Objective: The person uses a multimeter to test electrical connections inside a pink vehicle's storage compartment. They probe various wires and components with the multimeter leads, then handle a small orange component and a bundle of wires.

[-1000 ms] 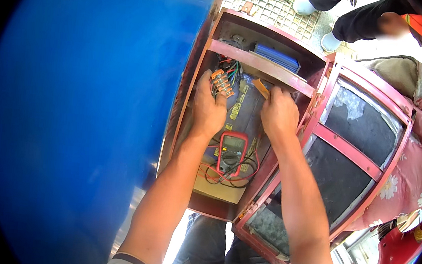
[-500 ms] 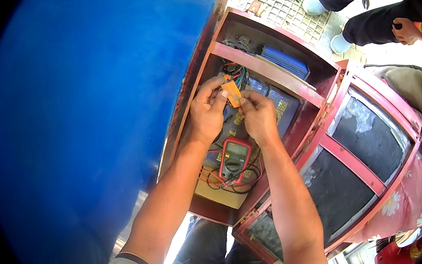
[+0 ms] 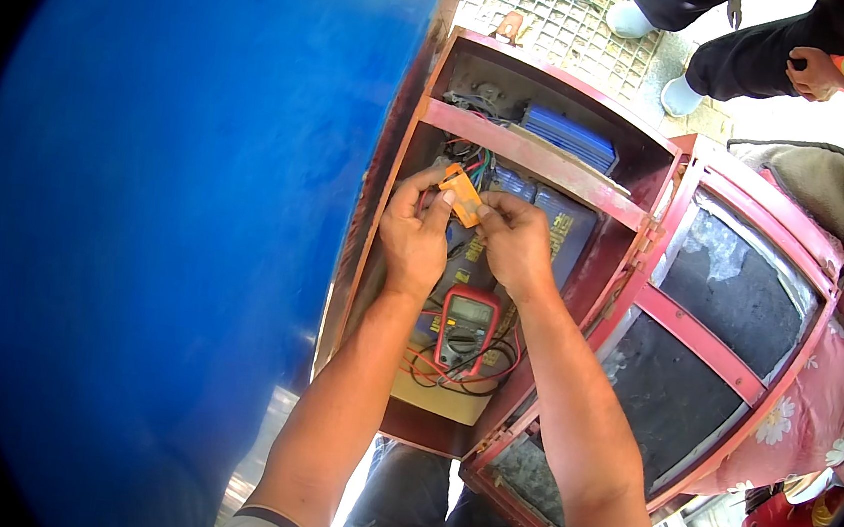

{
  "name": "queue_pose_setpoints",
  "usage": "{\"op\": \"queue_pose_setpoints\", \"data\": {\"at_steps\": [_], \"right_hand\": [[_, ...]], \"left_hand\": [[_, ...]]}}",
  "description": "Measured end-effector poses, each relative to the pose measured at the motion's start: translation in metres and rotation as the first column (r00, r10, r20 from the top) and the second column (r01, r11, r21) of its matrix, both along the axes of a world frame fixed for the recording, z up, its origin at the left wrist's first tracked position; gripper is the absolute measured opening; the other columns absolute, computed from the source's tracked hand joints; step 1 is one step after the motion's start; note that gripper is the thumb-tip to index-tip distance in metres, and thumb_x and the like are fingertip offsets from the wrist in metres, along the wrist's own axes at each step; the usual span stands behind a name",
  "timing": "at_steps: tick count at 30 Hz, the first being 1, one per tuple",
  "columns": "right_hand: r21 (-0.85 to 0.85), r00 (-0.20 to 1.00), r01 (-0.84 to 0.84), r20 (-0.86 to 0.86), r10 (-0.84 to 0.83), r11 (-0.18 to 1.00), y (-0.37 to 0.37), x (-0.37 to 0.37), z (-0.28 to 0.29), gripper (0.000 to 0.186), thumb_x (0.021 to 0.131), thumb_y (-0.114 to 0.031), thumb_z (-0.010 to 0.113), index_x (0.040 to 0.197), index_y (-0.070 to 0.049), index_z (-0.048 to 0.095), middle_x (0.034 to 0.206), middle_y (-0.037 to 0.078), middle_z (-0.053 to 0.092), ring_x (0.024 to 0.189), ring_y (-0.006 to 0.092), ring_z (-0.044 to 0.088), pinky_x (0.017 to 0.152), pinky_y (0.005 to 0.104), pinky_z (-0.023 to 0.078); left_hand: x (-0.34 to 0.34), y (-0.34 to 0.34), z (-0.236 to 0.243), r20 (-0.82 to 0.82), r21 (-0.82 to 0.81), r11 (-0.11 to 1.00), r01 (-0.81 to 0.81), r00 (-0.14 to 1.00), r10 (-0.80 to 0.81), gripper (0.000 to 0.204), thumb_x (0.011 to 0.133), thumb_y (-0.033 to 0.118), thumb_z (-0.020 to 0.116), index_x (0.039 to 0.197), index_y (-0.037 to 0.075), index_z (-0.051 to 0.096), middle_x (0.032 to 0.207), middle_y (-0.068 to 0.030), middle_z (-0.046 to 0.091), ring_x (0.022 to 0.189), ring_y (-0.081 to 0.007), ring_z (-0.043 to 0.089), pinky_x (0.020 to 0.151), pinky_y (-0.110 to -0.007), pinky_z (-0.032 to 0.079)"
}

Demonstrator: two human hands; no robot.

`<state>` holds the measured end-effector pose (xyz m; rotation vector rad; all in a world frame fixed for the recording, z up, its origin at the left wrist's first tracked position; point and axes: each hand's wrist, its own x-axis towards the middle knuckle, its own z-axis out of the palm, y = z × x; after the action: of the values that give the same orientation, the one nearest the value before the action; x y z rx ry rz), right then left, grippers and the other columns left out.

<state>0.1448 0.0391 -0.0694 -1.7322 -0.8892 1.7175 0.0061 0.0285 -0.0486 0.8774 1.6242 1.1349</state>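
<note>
Between my two hands is a small orange rectangular plastic part (image 3: 464,199). My left hand (image 3: 412,241) pinches its left side with thumb and fingers, and my right hand (image 3: 518,244) grips its lower right edge. Just behind it run several thin coloured wires (image 3: 486,166); whether they join the part, I cannot tell. Below my hands, a red-rimmed multimeter (image 3: 468,326) lies face up on dark batteries (image 3: 563,234), its red and black leads (image 3: 492,375) looped around it. My fingers partly cover the batteries.
A red metal box (image 3: 542,159) surrounds the batteries, with a blue finned unit (image 3: 571,137) beyond its crossbar. Its hinged door (image 3: 702,333) hangs open at right, beside flowered cloth (image 3: 778,435). A large blue panel (image 3: 175,222) fills the left. Another person's legs (image 3: 751,56) stand at upper right.
The view has shifted slightly, so the box and multimeter sit a little lower. Both hands keep their hold on the orange part, which is slightly turned.
</note>
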Motion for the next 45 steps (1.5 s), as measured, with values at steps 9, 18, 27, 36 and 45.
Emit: {"op": "queue_pose_setpoints", "data": {"at_steps": [9,18,27,36,45], "right_hand": [[0.289,0.95,0.009,0.296,-0.098,0.957,-0.022,-0.014,0.033,0.035,0.094,0.003,0.071,0.129,0.007,0.071,0.12,0.022,0.073,0.093,0.0293,0.076,0.086,0.0392,0.06],[0.255,0.851,-0.267,0.515,0.104,0.929,-0.027,-0.013,0.025,0.053,0.088,-0.003,0.078,0.139,0.001,0.061,0.123,0.022,0.064,0.105,0.0439,0.069,0.088,0.0521,0.058],[0.287,0.787,-0.327,0.61,0.092,0.9,-0.017,-0.011,0.021,0.042,0.083,-0.012,0.083,0.119,0.0,0.067,0.115,0.021,0.067,0.101,0.0454,0.071,0.085,0.0528,0.059],[0.388,0.828,-0.304,0.559,0.04,0.87,-0.01,0.002,0.014,0.041,0.079,-0.012,0.083,0.115,0.002,0.069,0.099,0.018,0.069,0.084,0.0366,0.071,0.075,0.0474,0.058],[0.43,0.758,-0.431,0.65,0.059,0.794,-0.022,-0.001,0.029,0.037,0.078,-0.015,0.087,0.106,-0.002,0.066,0.101,0.018,0.068,0.093,0.0419,0.071,0.079,0.0528,0.058]], "left_hand": [[0.01,0.005,-0.005,-0.062,-0.055,0.991,-0.121,0.991,0.118,0.021,0.1,-0.002,0.072,0.121,-0.002,0.073,0.116,-0.0095,0.076,0.106,-0.0151,0.069,0.095,-0.031,0.055],[0.003,0.005,-0.01,-0.103,0.038,0.997,-0.062,0.993,0.066,0.021,0.101,0.002,0.072,0.121,-0.003,0.077,0.121,-0.0106,0.078,0.111,-0.0182,0.071,0.101,-0.033,0.055],[0.003,0.005,-0.009,-0.051,0.023,0.997,-0.073,0.996,0.074,0.019,0.103,0.005,0.072,0.119,-0.003,0.077,0.12,-0.0109,0.078,0.111,-0.018,0.07,0.101,-0.034,0.055],[0.0,0.005,-0.011,-0.009,0.003,0.998,-0.059,0.998,0.059,0.021,0.103,0.005,0.072,0.123,-0.002,0.076,0.122,-0.0095,0.077,0.113,-0.0173,0.069,0.102,-0.033,0.055],[-0.003,0.004,-0.01,-0.106,0.005,1.0,0.009,0.994,-0.009,0.025,0.102,0.004,0.07,0.126,0.0,0.075,0.126,-0.0097,0.073,0.109,-0.0164,0.068,0.096,-0.031,0.055]]}}
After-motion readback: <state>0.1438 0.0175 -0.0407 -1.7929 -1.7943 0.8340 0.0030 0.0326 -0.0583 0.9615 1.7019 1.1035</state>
